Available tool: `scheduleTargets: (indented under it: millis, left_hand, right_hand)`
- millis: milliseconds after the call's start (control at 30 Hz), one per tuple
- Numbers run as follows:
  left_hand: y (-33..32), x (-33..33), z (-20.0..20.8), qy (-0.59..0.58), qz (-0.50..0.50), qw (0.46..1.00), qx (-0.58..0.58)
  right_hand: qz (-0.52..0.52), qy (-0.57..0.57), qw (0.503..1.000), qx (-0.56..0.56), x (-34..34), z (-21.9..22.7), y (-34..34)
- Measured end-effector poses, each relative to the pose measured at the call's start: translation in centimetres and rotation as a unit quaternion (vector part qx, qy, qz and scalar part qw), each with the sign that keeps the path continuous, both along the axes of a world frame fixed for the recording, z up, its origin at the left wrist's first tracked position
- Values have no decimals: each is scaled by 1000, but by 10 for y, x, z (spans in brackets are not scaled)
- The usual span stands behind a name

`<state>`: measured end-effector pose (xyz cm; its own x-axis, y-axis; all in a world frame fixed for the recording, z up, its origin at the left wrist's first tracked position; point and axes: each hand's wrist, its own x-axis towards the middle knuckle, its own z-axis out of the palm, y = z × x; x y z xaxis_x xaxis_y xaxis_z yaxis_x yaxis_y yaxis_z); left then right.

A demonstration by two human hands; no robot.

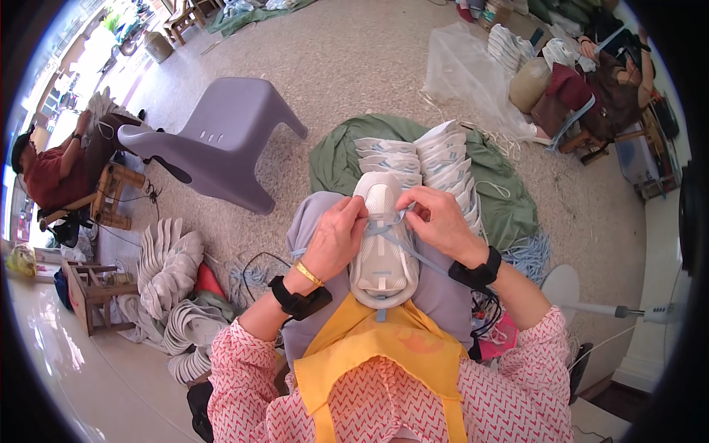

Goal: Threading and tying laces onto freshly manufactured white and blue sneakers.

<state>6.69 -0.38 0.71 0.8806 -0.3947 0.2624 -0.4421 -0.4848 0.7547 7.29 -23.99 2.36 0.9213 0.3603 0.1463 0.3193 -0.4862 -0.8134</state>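
Note:
A white shoe upper (382, 260) with mesh panels lies along my lap, its padded collar toward me. A light blue shoelace (389, 232) crosses over its front part. My right hand (437, 221) pinches the lace between thumb and fingertips at the upper's right edge. On the opposite edge my left hand (338, 235) is closed, fingers pressed together beside the lacing. What those left fingertips grip is hidden behind the hand. Just beyond, rows of stacked shoe uppers (443, 164) rest on a green cloth (336, 153).
A grey plastic chair (229, 133) stands ahead to the left. More stacked uppers (173, 266) lie left beside a wooden stool (96, 292). Blue laces (528, 258) pile up on the right. One person (55, 166) sits far left, another (609, 88) far right.

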Motion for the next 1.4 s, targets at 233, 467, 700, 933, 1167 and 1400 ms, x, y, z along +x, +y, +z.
scheduleTargets:
  millis: [233, 467, 700, 933, 1167, 1400]
  left_hand:
    - [-4, 0, 0, -63, -5, 997, 35]
    - [5, 5, -7, 129, -31, 986, -101]
    - [9, 13, 1, 220, -89, 967, -95]
    - [10, 18, -1, 213, -92, 968, -93]
    - [6, 23, 1, 228, -101, 962, -108]
    - [12, 20, 4, 191, -91, 977, -42]
  right_hand:
    - [-6, 71, 995, 71, -6, 3, -5]
    - [24, 99, 994, 43, -12, 0, -13]
    - [23, 174, 981, 85, -11, -4, -14]
    - [15, 158, 982, 100, -4, -5, -12]
    - [14, 91, 994, 56, -4, 0, -14]
    - [9, 74, 995, 59, -9, 0, -8]
